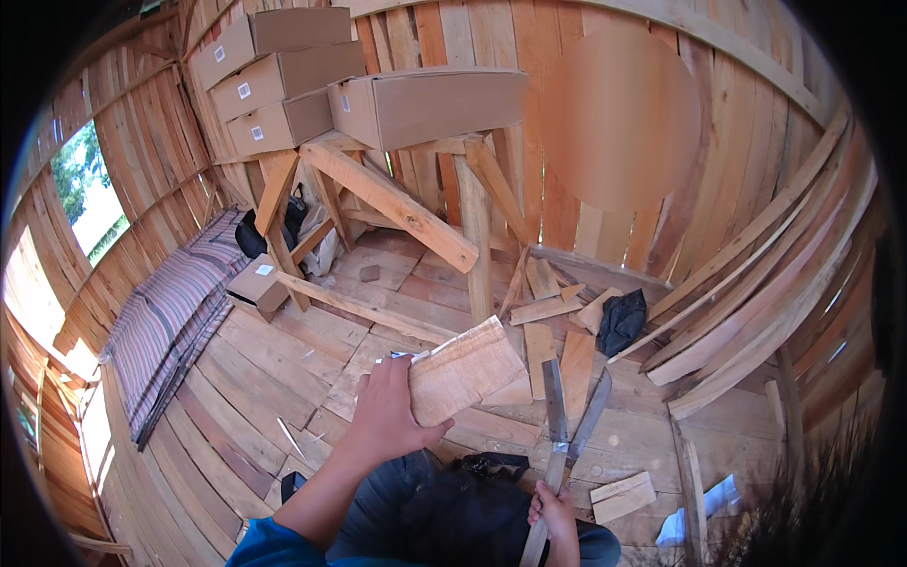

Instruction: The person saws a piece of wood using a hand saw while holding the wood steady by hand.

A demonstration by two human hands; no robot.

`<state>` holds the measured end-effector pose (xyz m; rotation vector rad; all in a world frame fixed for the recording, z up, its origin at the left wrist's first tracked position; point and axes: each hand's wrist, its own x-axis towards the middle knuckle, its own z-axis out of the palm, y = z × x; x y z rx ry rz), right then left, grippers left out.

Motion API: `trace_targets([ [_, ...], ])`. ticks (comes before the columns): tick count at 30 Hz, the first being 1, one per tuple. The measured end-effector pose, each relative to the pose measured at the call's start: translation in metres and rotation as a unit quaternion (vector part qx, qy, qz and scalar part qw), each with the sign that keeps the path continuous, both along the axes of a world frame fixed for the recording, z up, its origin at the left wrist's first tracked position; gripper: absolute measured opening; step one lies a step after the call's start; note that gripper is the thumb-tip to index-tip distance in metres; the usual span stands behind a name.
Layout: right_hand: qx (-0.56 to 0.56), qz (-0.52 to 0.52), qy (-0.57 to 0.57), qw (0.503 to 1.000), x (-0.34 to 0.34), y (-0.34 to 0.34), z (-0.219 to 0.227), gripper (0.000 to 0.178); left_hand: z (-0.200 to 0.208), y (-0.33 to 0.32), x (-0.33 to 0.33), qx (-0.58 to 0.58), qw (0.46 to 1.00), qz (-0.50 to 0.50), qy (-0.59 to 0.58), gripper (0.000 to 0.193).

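Note:
My left hand point(387, 402) grips the left end of a short, pale wooden board point(468, 370), held up and tilted over my lap. The fingers lie over its far edge and the thumb below. My right hand point(554, 511) is closed low at the right of my lap, around the handle of a machete point(590, 419) whose blade points away from me. A long narrow wooden strip point(536, 543) with a dark, flat upper part point(555, 402) runs alongside the machete and through or under that hand. Whether the fingers also hold the strip is hard to tell.
Cardboard boxes point(430, 106) stand on a wooden bench frame point(392, 203) ahead. Offcuts point(576, 373) and a black bag point(624, 321) lie on the floor to the right, near long leaning planks point(756, 312). A striped mat point(175, 312) lies left, a small box point(257, 286) beside it.

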<state>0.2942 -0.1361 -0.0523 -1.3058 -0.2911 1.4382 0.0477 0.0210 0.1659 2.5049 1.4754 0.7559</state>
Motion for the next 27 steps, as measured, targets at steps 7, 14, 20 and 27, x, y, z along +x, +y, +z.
trace_targets([
  [7,0.007,-0.031,-0.005,1.000,0.026,-0.028,-0.022,0.031,-0.032,-0.002,0.040,0.018,0.993,-0.099,-0.066,0.091],
  [14,0.010,0.059,-0.036,0.998,-0.028,0.033,-0.045,0.033,-0.056,0.000,-0.039,-0.002,0.992,-0.034,-0.119,0.089],
  [20,0.039,-0.066,-0.062,0.995,0.029,-0.053,-0.061,0.023,-0.067,0.014,-0.012,-0.032,0.997,-0.023,0.069,0.091],
  [27,-0.015,0.014,-0.094,0.995,0.006,0.003,-0.006,0.024,-0.086,-0.015,-0.084,-0.119,0.983,0.077,0.117,0.105],
])
